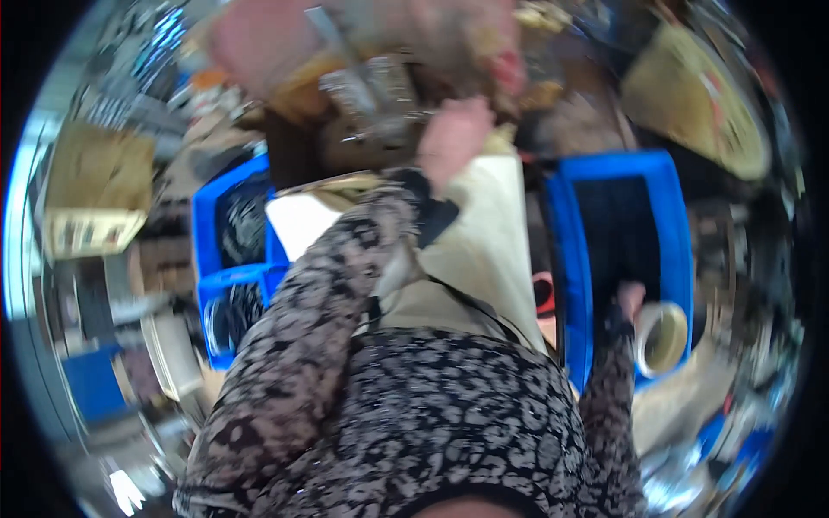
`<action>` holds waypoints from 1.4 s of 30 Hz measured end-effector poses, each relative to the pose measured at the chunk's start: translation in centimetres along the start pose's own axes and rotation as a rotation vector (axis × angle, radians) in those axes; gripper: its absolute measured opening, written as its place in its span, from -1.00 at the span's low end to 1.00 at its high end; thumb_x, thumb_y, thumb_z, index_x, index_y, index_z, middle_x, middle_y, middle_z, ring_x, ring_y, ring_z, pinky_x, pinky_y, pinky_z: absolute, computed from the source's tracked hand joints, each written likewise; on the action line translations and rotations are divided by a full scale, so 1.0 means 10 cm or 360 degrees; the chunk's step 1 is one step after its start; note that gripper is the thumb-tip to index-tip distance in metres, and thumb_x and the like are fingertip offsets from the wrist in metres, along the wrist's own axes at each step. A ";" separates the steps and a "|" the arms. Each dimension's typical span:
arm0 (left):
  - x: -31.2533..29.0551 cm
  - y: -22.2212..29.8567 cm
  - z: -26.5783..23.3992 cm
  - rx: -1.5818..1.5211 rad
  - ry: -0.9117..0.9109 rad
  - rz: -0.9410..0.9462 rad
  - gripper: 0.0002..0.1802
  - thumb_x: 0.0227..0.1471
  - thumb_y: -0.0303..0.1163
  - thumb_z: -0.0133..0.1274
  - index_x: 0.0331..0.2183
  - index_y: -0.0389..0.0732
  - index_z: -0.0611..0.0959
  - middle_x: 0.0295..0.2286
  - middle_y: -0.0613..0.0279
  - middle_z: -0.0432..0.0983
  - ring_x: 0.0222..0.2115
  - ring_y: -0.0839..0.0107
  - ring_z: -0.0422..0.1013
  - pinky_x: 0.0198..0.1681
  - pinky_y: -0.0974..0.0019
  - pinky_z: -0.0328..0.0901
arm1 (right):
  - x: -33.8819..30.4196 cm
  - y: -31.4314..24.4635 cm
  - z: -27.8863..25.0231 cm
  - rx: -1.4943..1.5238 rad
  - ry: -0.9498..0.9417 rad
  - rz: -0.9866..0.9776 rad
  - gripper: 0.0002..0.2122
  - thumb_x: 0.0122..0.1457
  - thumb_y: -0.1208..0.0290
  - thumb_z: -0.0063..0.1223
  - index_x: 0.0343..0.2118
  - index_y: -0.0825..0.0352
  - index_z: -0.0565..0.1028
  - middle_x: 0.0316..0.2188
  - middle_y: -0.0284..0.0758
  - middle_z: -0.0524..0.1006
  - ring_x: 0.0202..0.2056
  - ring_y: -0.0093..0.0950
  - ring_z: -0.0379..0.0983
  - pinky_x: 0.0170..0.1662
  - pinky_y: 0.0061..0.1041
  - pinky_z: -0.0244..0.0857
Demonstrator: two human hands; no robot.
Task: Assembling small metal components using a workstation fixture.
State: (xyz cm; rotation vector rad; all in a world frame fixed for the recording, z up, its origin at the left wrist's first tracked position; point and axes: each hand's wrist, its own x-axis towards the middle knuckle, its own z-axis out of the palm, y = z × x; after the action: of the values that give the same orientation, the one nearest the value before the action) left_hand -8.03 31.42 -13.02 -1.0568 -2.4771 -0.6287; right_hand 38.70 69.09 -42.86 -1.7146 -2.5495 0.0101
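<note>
Blue walls frame the head view: the right hand (629,298) grips a roll of tape (663,337) at the blue crate (570,259)'s near rim. The left hand (451,138) reaches up into blurred clutter (371,95); whether it grips anything I cannot tell. The reaching sleeve could topple that pile. Between this crate and the blue bins (207,224) there is little room.

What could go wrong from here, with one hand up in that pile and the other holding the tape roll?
1. The left hand reaches into a blurred heap of cardboard and foil-like packaging; loose pieces might slide off.
2. The right hand holds the clear roll of packing tape at its edge over the blue plastic crate; it could drop in.
3. The view is motion-blurred, so grip is hard to judge.
</note>
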 end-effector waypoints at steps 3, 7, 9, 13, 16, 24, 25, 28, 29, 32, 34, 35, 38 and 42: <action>0.00 0.09 0.01 -0.0240 0.0021 0.0002 -0.81 0.04 -0.31 -0.01 -0.41 -0.25 0.55 -0.51 0.01 0.52 -0.41 0.03 0.46 -0.31 0.03 0.37 | 0.46 -0.57 -0.44 0.0217 -0.0053 0.0288 -0.63 -0.02 0.11 0.20 -0.28 0.33 0.56 -0.54 -0.27 0.56 -0.60 -0.41 0.50 -0.56 -0.41 0.35; -0.10 0.00 -0.12 -0.0582 0.0329 -0.0039 -0.71 0.05 -0.35 0.02 -0.17 -0.24 0.53 -0.37 0.07 0.53 -0.27 0.05 0.43 -0.19 0.09 0.34 | 0.56 -1.61 -1.14 0.0761 0.0252 -0.0295 -0.56 0.09 0.12 0.12 -0.13 0.43 0.45 -0.51 -0.22 0.53 -0.66 -0.44 0.44 -0.60 -0.42 0.33; -0.25 -0.12 -0.39 -0.0597 0.0420 -0.0087 -0.74 0.03 -0.35 0.04 -0.21 -0.23 0.56 -0.37 0.09 0.53 -0.28 0.06 0.43 -0.19 0.09 0.34 | 0.40 -2.40 -1.74 0.0917 0.0009 -0.0356 -0.54 0.12 0.12 0.10 -0.10 0.45 0.43 -0.45 -0.17 0.55 -0.58 -0.39 0.48 -0.50 -0.40 0.36; -0.64 -0.46 -0.91 -0.0583 0.0648 -0.0137 -0.82 -0.02 -0.34 0.09 -0.34 -0.20 0.63 -0.40 0.14 0.55 -0.31 0.07 0.43 -0.19 0.09 0.34 | 0.52 -3.29 -2.48 0.1041 -0.0187 -0.0593 -0.57 0.19 0.15 0.06 -0.06 0.45 0.41 -0.38 -0.18 0.56 -0.46 -0.40 0.50 -0.40 -0.48 0.37; -0.98 -0.91 -1.38 -0.0427 0.0782 -0.0218 -0.86 -0.04 -0.33 0.12 -0.49 -0.21 0.65 -0.44 0.14 0.55 -0.33 0.10 0.44 -0.21 0.12 0.34 | 0.83 -3.70 -2.39 0.1480 0.0129 -0.1087 -0.62 0.20 0.17 0.04 -0.08 0.40 0.42 -0.52 -0.34 0.47 -0.68 -0.64 0.29 -0.63 -0.63 0.15; -2.59 -2.12 -1.96 0.0583 0.0704 -0.1324 -0.80 -0.06 -0.29 0.08 -0.56 -0.22 0.59 -0.48 0.04 0.50 -0.32 0.00 0.43 -0.26 0.03 0.34 | 0.14 -5.68 -3.67 0.1431 0.0100 -0.1846 -0.58 0.24 0.14 -0.04 -0.03 0.42 0.37 -0.54 -0.31 0.50 -0.61 -0.54 0.36 -0.52 -0.52 0.23; -2.74 -2.22 -1.98 0.0583 0.0721 -0.1336 -0.80 -0.06 -0.29 0.08 -0.56 -0.22 0.59 -0.48 0.04 0.50 -0.32 0.00 0.43 -0.26 0.03 0.34 | 0.16 -5.85 -3.81 0.1326 0.0246 -0.1917 -0.57 0.23 0.13 -0.04 -0.03 0.44 0.38 -0.53 -0.28 0.51 -0.59 -0.51 0.38 -0.49 -0.50 0.25; -3.09 -2.47 -1.97 0.0781 0.0577 -0.1484 -0.80 -0.04 -0.38 0.01 -0.33 -0.14 0.65 -0.36 0.06 0.52 -0.26 0.01 0.44 -0.22 0.07 0.36 | 0.13 -6.40 -4.11 0.1329 0.0328 -0.2048 -0.50 0.22 0.04 -0.07 -0.02 0.44 0.38 -0.43 -0.16 0.53 -0.51 -0.37 0.45 -0.39 -0.45 0.30; -3.08 -2.51 -1.91 0.0768 0.0581 -0.1493 -0.80 -0.04 -0.38 0.01 -0.33 -0.14 0.65 -0.36 0.06 0.52 -0.26 0.01 0.44 -0.22 0.07 0.36 | 0.15 -6.55 -4.14 0.1421 0.0252 -0.2077 -0.44 0.20 -0.04 -0.09 -0.01 0.43 0.37 -0.33 -0.05 0.54 -0.44 -0.27 0.49 -0.33 -0.41 0.34; -3.07 -2.52 -1.94 0.0736 0.0015 -0.1588 -0.82 -0.11 -0.41 0.04 -0.35 -0.15 0.63 -0.27 0.08 0.53 -0.18 0.06 0.44 -0.19 0.05 0.37 | 0.13 -6.92 -4.39 0.1096 0.0105 -0.1958 -0.40 0.19 -0.10 -0.12 -0.01 0.45 0.36 -0.28 0.00 0.54 -0.36 -0.18 0.51 -0.24 -0.32 0.33; -2.97 -2.50 -1.90 0.0756 -0.0150 -0.1594 -0.81 -0.11 -0.41 0.04 -0.34 -0.14 0.63 -0.26 0.10 0.53 -0.17 0.08 0.44 -0.18 0.05 0.37 | 0.19 -7.07 -4.43 0.0927 0.0044 -0.1879 -0.38 0.18 -0.12 -0.14 -0.01 0.46 0.36 -0.26 0.03 0.53 -0.32 -0.13 0.52 -0.19 -0.28 0.33; -2.90 -2.48 -1.87 0.0785 -0.0317 -0.1597 -0.80 -0.11 -0.41 0.04 -0.33 -0.12 0.63 -0.26 0.12 0.54 -0.16 0.10 0.45 -0.18 0.06 0.36 | 0.23 -7.14 -4.40 0.0772 0.0248 -0.1887 -0.37 0.19 -0.13 -0.17 -0.01 0.46 0.36 -0.24 0.05 0.53 -0.27 -0.09 0.50 -0.16 -0.24 0.32; -2.89 -2.50 -1.80 0.0839 -0.0515 -0.1571 -0.79 -0.11 -0.41 0.05 -0.32 -0.10 0.64 -0.25 0.15 0.55 -0.15 0.14 0.46 -0.18 0.07 0.36 | 0.28 -7.20 -4.39 0.0456 0.0649 -0.1883 -0.37 0.20 -0.14 -0.23 -0.01 0.47 0.36 -0.20 0.08 0.51 -0.17 -0.02 0.48 -0.10 -0.17 0.31; -3.08 -2.55 -1.72 0.0937 -0.0554 -0.1510 -0.78 -0.12 -0.40 0.07 -0.32 -0.07 0.63 -0.26 0.18 0.55 -0.17 0.16 0.47 -0.19 0.08 0.35 | -0.07 -7.14 -4.46 0.0434 0.0540 -0.1913 -0.42 0.23 -0.09 -0.27 -0.07 0.45 0.38 -0.16 0.12 0.48 -0.07 0.02 0.41 -0.04 -0.10 0.28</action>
State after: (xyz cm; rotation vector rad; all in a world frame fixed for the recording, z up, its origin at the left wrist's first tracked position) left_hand -4.22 -11.31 -20.44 0.2993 -3.0938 0.1124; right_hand -24.29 39.97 4.71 0.0586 -2.6732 0.0011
